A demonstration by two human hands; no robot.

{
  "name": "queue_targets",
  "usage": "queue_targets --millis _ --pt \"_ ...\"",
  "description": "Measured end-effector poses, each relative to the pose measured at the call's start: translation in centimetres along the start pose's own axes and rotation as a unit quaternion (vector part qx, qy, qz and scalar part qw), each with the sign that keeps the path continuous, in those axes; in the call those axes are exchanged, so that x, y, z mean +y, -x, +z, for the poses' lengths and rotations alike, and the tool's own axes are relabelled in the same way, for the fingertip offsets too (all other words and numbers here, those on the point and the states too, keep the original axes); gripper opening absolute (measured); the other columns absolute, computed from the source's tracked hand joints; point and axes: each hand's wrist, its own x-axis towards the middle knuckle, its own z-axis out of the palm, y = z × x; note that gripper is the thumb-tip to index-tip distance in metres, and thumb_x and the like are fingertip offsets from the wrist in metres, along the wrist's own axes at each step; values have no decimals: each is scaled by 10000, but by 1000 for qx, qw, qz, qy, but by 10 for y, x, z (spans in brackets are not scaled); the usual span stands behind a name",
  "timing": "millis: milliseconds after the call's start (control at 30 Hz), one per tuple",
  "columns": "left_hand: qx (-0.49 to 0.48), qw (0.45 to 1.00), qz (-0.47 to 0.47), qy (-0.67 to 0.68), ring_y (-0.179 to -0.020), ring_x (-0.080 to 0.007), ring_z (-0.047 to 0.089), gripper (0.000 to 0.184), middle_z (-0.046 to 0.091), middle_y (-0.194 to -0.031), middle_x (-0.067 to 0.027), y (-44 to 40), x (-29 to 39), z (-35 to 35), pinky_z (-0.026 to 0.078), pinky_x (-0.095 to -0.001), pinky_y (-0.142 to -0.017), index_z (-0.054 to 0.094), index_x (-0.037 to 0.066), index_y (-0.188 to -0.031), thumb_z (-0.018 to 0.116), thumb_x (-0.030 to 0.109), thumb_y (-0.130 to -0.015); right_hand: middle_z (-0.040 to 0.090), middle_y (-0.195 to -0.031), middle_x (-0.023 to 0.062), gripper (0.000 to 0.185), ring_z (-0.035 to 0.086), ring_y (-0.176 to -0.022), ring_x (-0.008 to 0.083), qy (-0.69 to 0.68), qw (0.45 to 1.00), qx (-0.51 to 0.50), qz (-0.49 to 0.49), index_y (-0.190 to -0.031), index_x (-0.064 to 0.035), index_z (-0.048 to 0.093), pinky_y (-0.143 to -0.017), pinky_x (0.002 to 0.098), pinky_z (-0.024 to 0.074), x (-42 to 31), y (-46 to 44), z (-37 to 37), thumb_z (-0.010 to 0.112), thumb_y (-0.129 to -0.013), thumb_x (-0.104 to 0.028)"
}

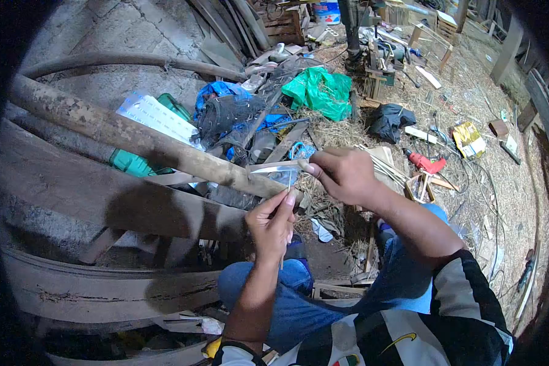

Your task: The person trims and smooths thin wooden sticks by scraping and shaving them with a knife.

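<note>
Straw-strewn floor (470,207), bamboo pole (122,133), rough wall (113,36)

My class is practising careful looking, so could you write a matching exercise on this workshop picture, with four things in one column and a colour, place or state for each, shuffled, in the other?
Column 1
1. Right hand
2. Left hand
3. Drill
4. Black bag

Column 2
A. Lies between the green plastic and the tool on the floor
B. Pinches a thin strip upright
C. Is mostly red
D. Grips a long blade

Right pairs: 1-D, 2-B, 3-C, 4-A
</note>
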Motion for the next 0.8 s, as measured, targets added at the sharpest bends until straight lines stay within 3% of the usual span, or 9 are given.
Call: queue_targets --millis 100,167,267,433,467,600,800 --pt "-1 1000 -3 -5 -363 -50 417 178 580 -591 -30 -1 0 1 310 -217 -330 729 -20 -1049 730 77 -899 639 -714 92 261 656 -631 331 7 1000 8 26 -852 -132 639 -527 467 496 -1 2 4 583 -950 -367" --pt "-22 999 20 -25 -407 -36 436 200 570 -610 -3 1 -2 -2 300 -210 -360 734 3 -1068 725 134 -918 650 -723 95 263 658 -635 331 12 999 29 -29 -857 -129 641 -525 468 496 -1 4 2 576 -955 -364" --pt "-19 1000 -12 -19 -410 -33 431 198 565 -602 2 1 3 -1 298 -209 -363 735 0 -1064 719 139 -924 662 -736 95 238 661 -650 340 14 999 20 22 -866 -125 654 -535 469 502 9 -5 -2 603 -928 -348" --pt "-27 999 -5 -28 -361 -50 421 196 572 -574 -15 1 2 1 295 -218 -332 724 -34 -1052 728 93 -903 666 -743 100 259 664 -654 342 -1 1000 27 -3 -858 -124 667 -527 474 499 8 -2 5 584 -940 -355" --pt "-32 999 -6 -28 -360 -50 419 198 572 -573 -12 3 1 1 293 -219 -332 723 -35 -1055 727 93 -904 667 -746 98 258 664 -652 340 16 999 -13 50 -866 -131 670 -523 475 497 14 -8 -4 583 -938 -364" --pt "-32 999 -18 -23 -360 -48 417 199 573 -570 -14 0 -2 2 293 -222 -330 721 -42 -1051 726 92 -904 675 -765 96 301 668 -672 332 25 998 -40 28 -909 -147 687 -530 468 501 5 0 2 573 -957 -422" --pt "-35 998 1 -42 -437 -21 429 192 561 -596 18 1 -4 -1 301 -205 -393 733 -1 -1072 718 123 -926 692 -808 118 314 669 -692 347 37 991 4 127 -962 -167 703 -557 467 501 39 -17 -7 546 -976 -439"
